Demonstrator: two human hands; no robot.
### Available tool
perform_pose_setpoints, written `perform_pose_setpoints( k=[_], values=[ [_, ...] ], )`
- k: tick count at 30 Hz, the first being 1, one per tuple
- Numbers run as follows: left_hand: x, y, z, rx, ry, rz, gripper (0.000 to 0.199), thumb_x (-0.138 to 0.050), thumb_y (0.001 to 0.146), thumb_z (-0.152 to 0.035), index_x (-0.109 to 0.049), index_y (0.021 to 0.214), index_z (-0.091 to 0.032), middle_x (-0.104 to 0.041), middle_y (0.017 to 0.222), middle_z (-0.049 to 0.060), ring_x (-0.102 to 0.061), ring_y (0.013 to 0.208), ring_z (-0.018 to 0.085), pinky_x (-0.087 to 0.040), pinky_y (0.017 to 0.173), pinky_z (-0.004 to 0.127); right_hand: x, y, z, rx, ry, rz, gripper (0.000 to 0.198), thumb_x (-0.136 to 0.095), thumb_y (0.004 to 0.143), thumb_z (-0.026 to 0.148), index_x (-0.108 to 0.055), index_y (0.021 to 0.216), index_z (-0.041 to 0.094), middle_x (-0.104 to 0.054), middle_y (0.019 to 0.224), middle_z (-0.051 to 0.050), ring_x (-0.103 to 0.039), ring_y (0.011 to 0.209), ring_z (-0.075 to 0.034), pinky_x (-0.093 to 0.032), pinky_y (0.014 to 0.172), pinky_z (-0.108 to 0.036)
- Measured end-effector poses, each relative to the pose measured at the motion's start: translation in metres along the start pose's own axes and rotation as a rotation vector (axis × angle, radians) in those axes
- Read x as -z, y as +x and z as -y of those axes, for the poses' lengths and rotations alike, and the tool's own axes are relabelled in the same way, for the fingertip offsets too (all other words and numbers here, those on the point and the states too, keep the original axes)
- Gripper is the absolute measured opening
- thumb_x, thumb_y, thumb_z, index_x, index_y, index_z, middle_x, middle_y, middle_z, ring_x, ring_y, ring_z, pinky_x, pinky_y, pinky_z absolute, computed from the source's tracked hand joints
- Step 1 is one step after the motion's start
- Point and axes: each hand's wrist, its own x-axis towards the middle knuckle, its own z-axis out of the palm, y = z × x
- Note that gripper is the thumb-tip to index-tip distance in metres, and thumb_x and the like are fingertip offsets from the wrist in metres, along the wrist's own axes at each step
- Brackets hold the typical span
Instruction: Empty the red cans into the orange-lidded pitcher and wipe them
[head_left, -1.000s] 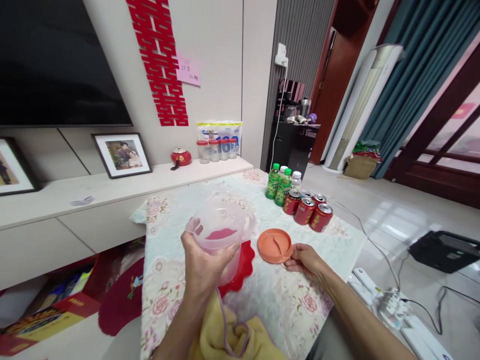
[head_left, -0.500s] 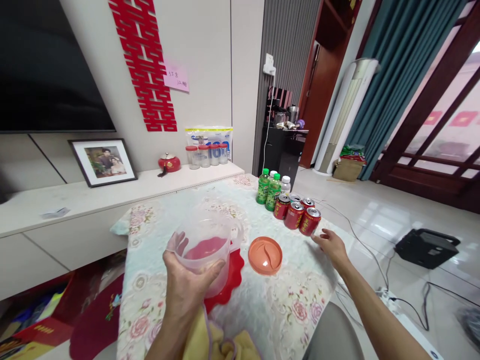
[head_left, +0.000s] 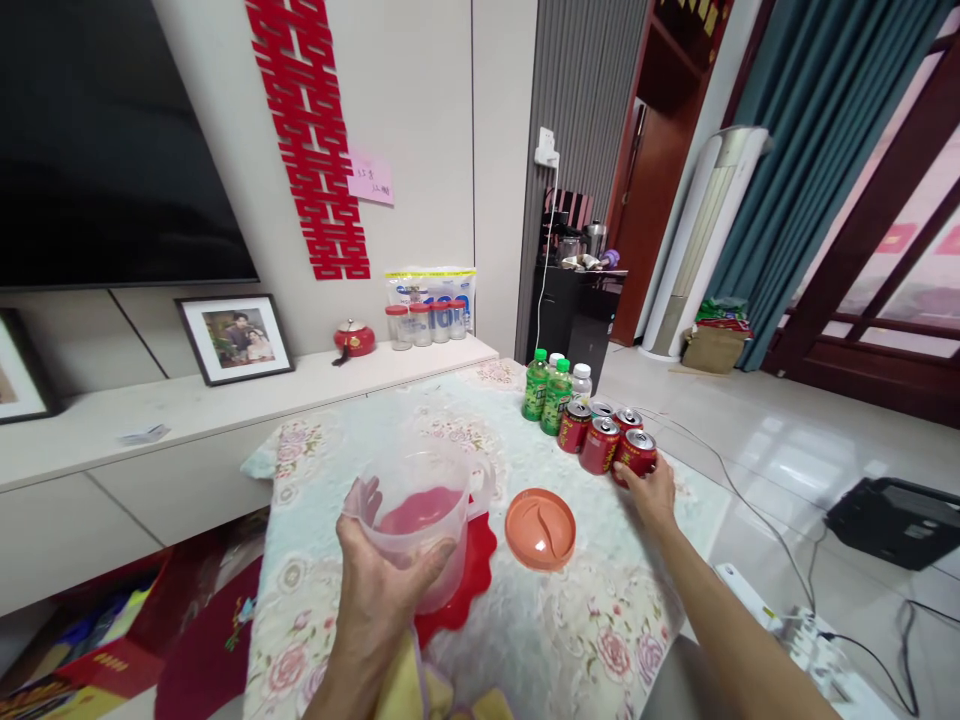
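My left hand (head_left: 386, 570) is wrapped round a translucent plastic pitcher (head_left: 431, 470), thumb on the near side and fingers round the left. Below the pitcher lies a red scalloped mat (head_left: 480, 560), its colour showing through the plastic. My right hand (head_left: 651, 494) has its thumb and fingers round the nearest red drink can (head_left: 637, 452), which stands upright on the table. Several more red cans (head_left: 600, 447) stand beside it. An orange round lid (head_left: 540, 530) lies between the two hands. A yellow cloth (head_left: 405, 680) sits at the near edge, partly behind my left forearm.
Green-capped bottles (head_left: 556, 398) and white-capped bottles (head_left: 581, 380) stand behind the cans. A floral cloth (head_left: 600, 620) covers the table. Jars with red lids (head_left: 422, 325), a red pot (head_left: 354, 338) and a framed photo (head_left: 236, 340) stand on the white cabinet.
My right hand has moved forward from just short of the cans and closed round the nearest one. My left hand keeps its hold on the pitcher. The camera view has shifted slightly.
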Motion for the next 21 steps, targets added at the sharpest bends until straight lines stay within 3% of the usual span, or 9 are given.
perform_pose_setpoints(
  k=[6, 9, 11, 13, 14, 16, 17, 19, 21],
  values=[
    [0.002, -0.003, 0.011, 0.043, -0.024, 0.031, 0.136, -0.096, 0.06, -0.051, -0.018, 0.166, -0.019, -0.036, 0.168, 0.027, -0.037, 0.16, 0.049, -0.033, 0.13, 0.071, 0.008, -0.007, 0.001, -0.044, -0.048, -0.047, 0.035, -0.073, 0.102, 0.04, -0.069, 0.129, 0.018, -0.071, 0.132, -0.009, -0.071, 0.114, -0.026, -0.061, 0.098, -0.049],
    [0.009, -0.008, 0.013, -0.053, 0.029, -0.078, 0.139, -0.095, 0.059, -0.058, -0.017, 0.168, -0.02, -0.03, 0.17, 0.026, -0.034, 0.16, 0.051, -0.033, 0.128, 0.075, 0.023, -0.019, 0.007, -0.03, 0.009, -0.022, 0.037, -0.077, 0.097, 0.043, -0.07, 0.122, 0.018, -0.074, 0.122, -0.008, -0.072, 0.106, -0.025, -0.06, 0.096, -0.048],
    [0.017, -0.016, 0.008, -0.197, 0.096, -0.234, 0.135, -0.096, 0.054, -0.062, -0.03, 0.164, -0.019, -0.035, 0.166, 0.024, -0.038, 0.155, 0.054, -0.038, 0.123, 0.078, 0.035, -0.03, 0.016, -0.013, 0.066, 0.01, 0.052, -0.088, 0.082, 0.051, -0.069, 0.118, 0.018, -0.075, 0.116, -0.009, -0.071, 0.102, -0.028, -0.059, 0.096, -0.049],
    [0.024, -0.03, -0.001, -0.328, 0.105, -0.396, 0.111, -0.099, 0.051, -0.06, -0.055, 0.145, -0.019, -0.053, 0.148, 0.021, -0.054, 0.139, 0.054, -0.05, 0.112, 0.078, 0.049, -0.044, 0.029, 0.012, 0.134, 0.073, 0.069, -0.094, 0.063, 0.055, -0.069, 0.116, 0.019, -0.075, 0.115, -0.011, -0.07, 0.102, -0.032, -0.058, 0.095, -0.05],
    [0.024, -0.04, -0.006, -0.382, 0.068, -0.417, 0.096, -0.1, 0.052, -0.055, -0.063, 0.135, -0.021, -0.061, 0.135, 0.017, -0.063, 0.126, 0.05, -0.055, 0.107, 0.075, 0.055, -0.052, 0.037, 0.025, 0.17, 0.123, 0.072, -0.095, 0.059, 0.057, -0.069, 0.115, 0.02, -0.075, 0.115, -0.012, -0.07, 0.104, -0.033, -0.059, 0.094, -0.049],
    [0.016, -0.065, -0.015, -0.431, 0.054, -0.266, 0.06, -0.093, 0.067, -0.043, -0.07, 0.12, -0.028, -0.071, 0.116, 0.01, -0.072, 0.11, 0.042, -0.059, 0.105, 0.07, 0.065, -0.071, 0.054, 0.045, 0.234, 0.242, 0.068, -0.095, 0.06, 0.056, -0.07, 0.114, 0.022, -0.076, 0.115, -0.012, -0.071, 0.103, -0.033, -0.061, 0.091, -0.047],
    [0.007, -0.079, -0.019, -0.377, 0.06, -0.161, 0.051, -0.087, 0.073, -0.038, -0.071, 0.121, -0.031, -0.073, 0.121, 0.011, -0.07, 0.117, 0.042, -0.057, 0.109, 0.069, 0.068, -0.082, 0.062, 0.049, 0.26, 0.307, 0.066, -0.096, 0.062, 0.055, -0.071, 0.114, 0.023, -0.078, 0.114, -0.012, -0.072, 0.102, -0.033, -0.061, 0.09, -0.046],
    [-0.015, -0.106, -0.021, -0.255, -0.035, 0.108, 0.047, -0.079, 0.079, -0.033, -0.073, 0.126, -0.032, -0.073, 0.134, 0.013, -0.067, 0.13, 0.043, -0.059, 0.108, 0.065, 0.073, -0.104, 0.079, 0.053, 0.302, 0.416, 0.062, -0.097, 0.062, 0.054, -0.073, 0.111, 0.024, -0.08, 0.111, -0.012, -0.074, 0.099, -0.033, -0.062, 0.09, -0.045],
    [-0.039, -0.124, -0.02, -0.108, -0.188, 0.341, 0.064, -0.074, 0.079, -0.027, -0.066, 0.142, -0.033, -0.067, 0.147, 0.014, -0.069, 0.13, 0.042, -0.064, 0.101, 0.062, 0.073, -0.127, 0.097, 0.052, 0.345, 0.527, 0.065, -0.099, 0.059, 0.054, -0.075, 0.111, 0.024, -0.081, 0.11, -0.013, -0.075, 0.097, -0.034, -0.063, 0.089, -0.046]
  ],
)
